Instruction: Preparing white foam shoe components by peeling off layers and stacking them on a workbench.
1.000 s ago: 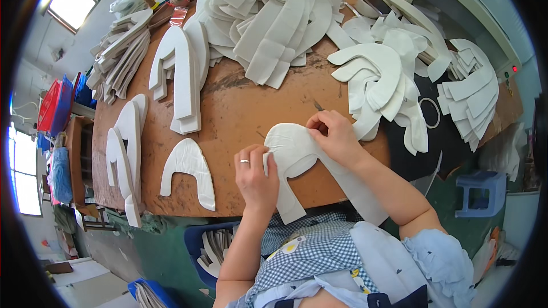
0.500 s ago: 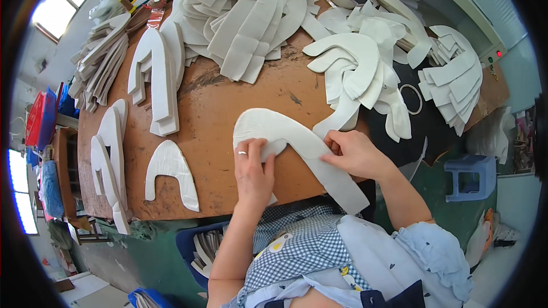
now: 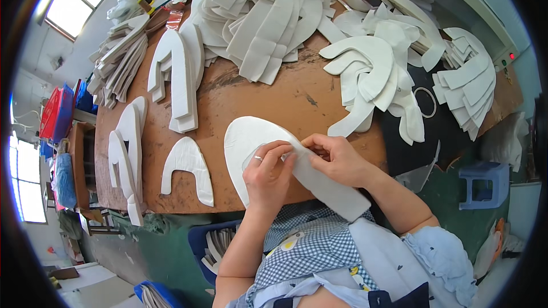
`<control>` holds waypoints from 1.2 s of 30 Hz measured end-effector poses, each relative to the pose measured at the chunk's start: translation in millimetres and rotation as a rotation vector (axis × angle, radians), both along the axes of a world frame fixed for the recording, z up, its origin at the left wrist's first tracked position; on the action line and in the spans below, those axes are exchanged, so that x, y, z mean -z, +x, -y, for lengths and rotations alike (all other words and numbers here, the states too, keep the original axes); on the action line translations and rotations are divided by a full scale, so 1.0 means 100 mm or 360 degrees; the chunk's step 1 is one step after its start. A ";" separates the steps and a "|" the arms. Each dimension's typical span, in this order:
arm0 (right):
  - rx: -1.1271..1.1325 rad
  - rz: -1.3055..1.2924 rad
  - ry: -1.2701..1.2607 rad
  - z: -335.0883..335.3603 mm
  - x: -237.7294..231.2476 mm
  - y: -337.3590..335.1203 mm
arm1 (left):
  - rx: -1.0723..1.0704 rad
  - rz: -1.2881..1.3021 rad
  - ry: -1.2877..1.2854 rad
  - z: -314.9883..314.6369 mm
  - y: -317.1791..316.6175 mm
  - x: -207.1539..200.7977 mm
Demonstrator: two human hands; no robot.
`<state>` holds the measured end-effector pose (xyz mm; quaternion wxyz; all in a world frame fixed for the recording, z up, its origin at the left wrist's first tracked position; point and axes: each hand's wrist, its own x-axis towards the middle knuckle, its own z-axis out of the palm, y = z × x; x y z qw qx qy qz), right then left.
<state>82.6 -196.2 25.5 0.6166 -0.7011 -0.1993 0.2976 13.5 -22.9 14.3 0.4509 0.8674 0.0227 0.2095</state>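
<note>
A white U-shaped foam piece (image 3: 337, 191) lies over the near edge of the brown table, its curved end on the tabletop and one long arm reaching toward my apron. My left hand (image 3: 268, 174), with a ring on it, pinches the inner edge of this piece near the middle. Close beside it, my right hand (image 3: 337, 159) grips the outer edge between thumb and fingers. The fingertips of both hands almost meet. To the left, a smaller white arch-shaped piece (image 3: 188, 162) rests flat on the table.
Big piles of white U-shaped pieces (image 3: 257, 17) cover the far side of the brown table (image 3: 228, 100). More stacks stand at left (image 3: 125, 148) and right (image 3: 468, 80). A white ring (image 3: 425, 102) lies on black material. A blue stool (image 3: 484, 185) stands on the floor at right.
My left hand has lifted from flat on the curve to a pinch at the inner edge. My right hand has moved left toward it. The whole view has shifted slightly.
</note>
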 end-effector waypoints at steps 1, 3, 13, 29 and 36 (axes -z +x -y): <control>-0.0025 -0.0011 0.0047 -0.02 -0.02 0.00 | -0.0002 0.0044 0.0003 -0.02 0.00 -0.01; -0.0024 -0.0009 0.0053 -0.06 -0.03 0.01 | -0.0007 0.0086 0.0010 -0.04 -0.02 -0.02; -0.0092 0.0341 -0.0149 -0.27 -0.15 0.03 | -0.0051 0.0158 0.0133 -0.16 -0.08 -0.02; 0.0093 -0.0058 0.0001 -0.22 0.07 0.11 | -0.0332 -0.0341 -0.1430 -0.70 -0.06 0.04; 0.0144 -0.0157 -0.0313 0.13 0.23 0.19 | -0.0300 -0.0220 -0.2292 -1.36 -0.22 0.28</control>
